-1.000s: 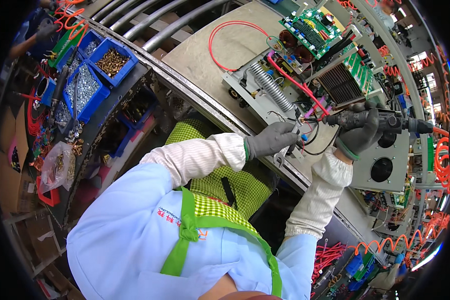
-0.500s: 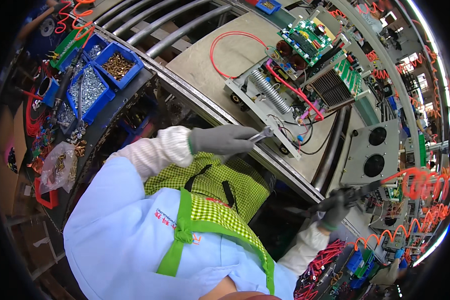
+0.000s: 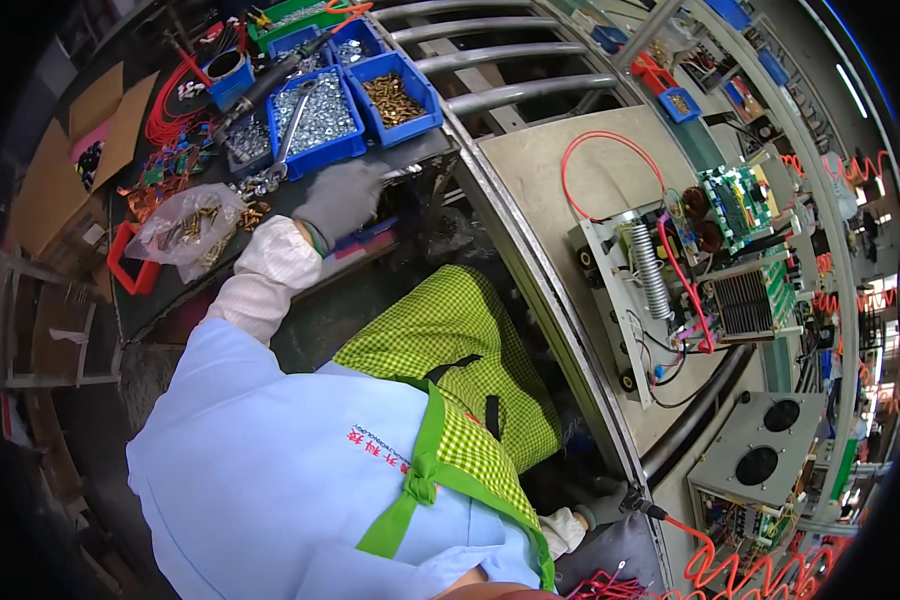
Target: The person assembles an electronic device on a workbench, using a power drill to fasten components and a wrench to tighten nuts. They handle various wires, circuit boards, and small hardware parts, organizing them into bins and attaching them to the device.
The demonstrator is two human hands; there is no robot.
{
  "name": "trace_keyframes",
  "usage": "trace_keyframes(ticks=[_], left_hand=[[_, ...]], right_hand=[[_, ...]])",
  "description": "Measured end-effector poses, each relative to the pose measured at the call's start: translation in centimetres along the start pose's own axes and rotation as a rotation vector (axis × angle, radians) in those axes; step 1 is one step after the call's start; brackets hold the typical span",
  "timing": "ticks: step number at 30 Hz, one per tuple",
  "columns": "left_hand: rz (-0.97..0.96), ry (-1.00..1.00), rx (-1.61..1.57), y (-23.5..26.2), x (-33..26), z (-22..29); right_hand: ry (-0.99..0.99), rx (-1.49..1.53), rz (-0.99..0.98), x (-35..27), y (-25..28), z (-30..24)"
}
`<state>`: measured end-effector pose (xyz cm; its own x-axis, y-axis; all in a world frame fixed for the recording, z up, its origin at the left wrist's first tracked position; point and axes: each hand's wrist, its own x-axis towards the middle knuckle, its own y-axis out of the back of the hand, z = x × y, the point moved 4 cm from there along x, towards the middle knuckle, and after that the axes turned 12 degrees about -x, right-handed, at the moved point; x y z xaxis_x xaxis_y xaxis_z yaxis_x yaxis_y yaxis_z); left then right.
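My left hand (image 3: 338,203), in a grey glove and blurred by motion, is closed on a wrench (image 3: 402,172) whose shiny end sticks out to the right. It hovers at the edge of the left bench, near a blue bin of silver fasteners (image 3: 315,118) and a blue bin of brass-coloured fasteners (image 3: 395,100). Low on the right, my grey-gloved right hand (image 3: 604,510) grips a black air tool (image 3: 638,503) with an orange coiled hose. My body partly hides that hand. A chassis with circuit boards, a spring-like coil and red cables (image 3: 660,290) sits on the conveyor.
Steel rollers (image 3: 530,92) run along the far side. A grey housing with two fans (image 3: 760,440) stands to the right. A plastic bag of brass parts (image 3: 185,230), a red bin (image 3: 130,262) and a cardboard box (image 3: 120,130) lie to the left.
My left hand has moved from the chassis to the left bench with the wrench. My right hand has dropped lower and nearer my body with the air tool. The view has turned left.
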<state>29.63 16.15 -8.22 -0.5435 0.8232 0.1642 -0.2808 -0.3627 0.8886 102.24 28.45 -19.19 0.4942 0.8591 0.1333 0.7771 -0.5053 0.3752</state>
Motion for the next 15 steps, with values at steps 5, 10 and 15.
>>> trace_keyframes(ticks=[5,10,15], left_hand=[[0.072,0.138,0.157,1.3,-0.9,-6.0],[0.084,0.169,0.157,-0.1,-0.8,-6.7],[0.146,0.182,0.149,-0.7,-1.6,-7.2]], right_hand=[[0.115,-0.041,0.074,-1.9,-1.2,-1.2],[0.09,-0.19,0.007,-0.5,0.6,1.9],[0.198,-0.728,0.058,-4.2,0.7,1.2]])
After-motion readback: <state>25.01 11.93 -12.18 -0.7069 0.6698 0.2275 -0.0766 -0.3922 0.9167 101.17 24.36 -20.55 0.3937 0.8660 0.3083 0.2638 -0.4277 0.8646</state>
